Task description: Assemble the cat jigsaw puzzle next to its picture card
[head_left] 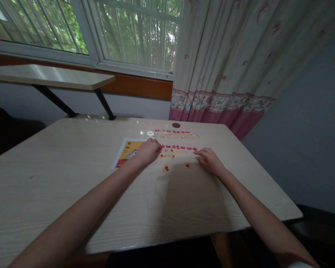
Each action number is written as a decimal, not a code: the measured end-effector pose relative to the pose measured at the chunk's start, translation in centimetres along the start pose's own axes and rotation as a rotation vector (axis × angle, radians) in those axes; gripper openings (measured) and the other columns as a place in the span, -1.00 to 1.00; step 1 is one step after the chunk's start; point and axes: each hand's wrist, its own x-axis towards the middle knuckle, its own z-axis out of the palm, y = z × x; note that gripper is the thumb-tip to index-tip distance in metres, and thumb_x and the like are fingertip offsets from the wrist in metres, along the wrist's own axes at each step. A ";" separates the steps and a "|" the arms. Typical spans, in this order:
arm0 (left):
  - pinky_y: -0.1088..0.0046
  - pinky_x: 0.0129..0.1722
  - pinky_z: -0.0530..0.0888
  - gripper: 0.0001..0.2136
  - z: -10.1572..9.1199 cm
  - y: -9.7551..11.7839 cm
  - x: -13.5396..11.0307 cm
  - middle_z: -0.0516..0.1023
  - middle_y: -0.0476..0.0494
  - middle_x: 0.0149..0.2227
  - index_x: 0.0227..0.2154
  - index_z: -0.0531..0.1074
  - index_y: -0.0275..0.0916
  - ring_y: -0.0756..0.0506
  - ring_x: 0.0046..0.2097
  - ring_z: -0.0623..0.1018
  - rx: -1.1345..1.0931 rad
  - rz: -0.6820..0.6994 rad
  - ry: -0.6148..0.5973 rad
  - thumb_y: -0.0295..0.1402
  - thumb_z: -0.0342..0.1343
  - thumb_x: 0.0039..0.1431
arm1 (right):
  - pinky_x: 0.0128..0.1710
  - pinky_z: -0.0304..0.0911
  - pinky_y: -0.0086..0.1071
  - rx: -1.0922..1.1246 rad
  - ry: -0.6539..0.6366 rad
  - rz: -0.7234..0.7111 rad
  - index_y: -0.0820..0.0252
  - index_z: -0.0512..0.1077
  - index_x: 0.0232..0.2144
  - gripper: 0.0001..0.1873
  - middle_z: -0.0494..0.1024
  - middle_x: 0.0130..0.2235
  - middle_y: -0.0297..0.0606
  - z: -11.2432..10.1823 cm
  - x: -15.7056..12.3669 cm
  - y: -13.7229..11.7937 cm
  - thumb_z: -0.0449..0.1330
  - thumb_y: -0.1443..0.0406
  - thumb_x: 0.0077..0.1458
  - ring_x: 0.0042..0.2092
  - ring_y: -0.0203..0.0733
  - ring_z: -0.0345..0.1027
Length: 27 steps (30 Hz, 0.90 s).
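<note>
Two strips of joined yellow and red jigsaw pieces lie on the pale wooden table (72, 178): a far strip (177, 134) and a near strip (175, 150). My left hand (148, 151) rests with curled fingers at the left end of the near strip, partly over a printed picture sheet (126, 149). My right hand (209, 159) lies at the strip's right end, fingers bent down onto the table near the pieces. Two loose pieces (165, 168) (187, 165) sit just in front of the strips, between my hands.
A round cable hole (175, 125) is in the table near its far edge. Behind the table stands a shelf on black brackets (53, 76) under a window (106, 33). A floral curtain (234, 67) hangs at the right.
</note>
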 end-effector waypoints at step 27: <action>0.56 -0.55 0.23 -0.87 -0.6 4.8 -2.1 0.45 0.00 -0.59 -0.55 0.42 -0.28 0.05 -0.55 0.36 -1.342 -0.393 0.111 -0.40 0.26 -0.21 | -0.21 0.25 -0.27 0.081 0.034 -0.188 0.18 0.49 -0.25 -0.80 0.51 -0.29 -0.15 -0.5 2.5 -4.9 0.09 0.27 0.16 -0.23 -0.15 0.33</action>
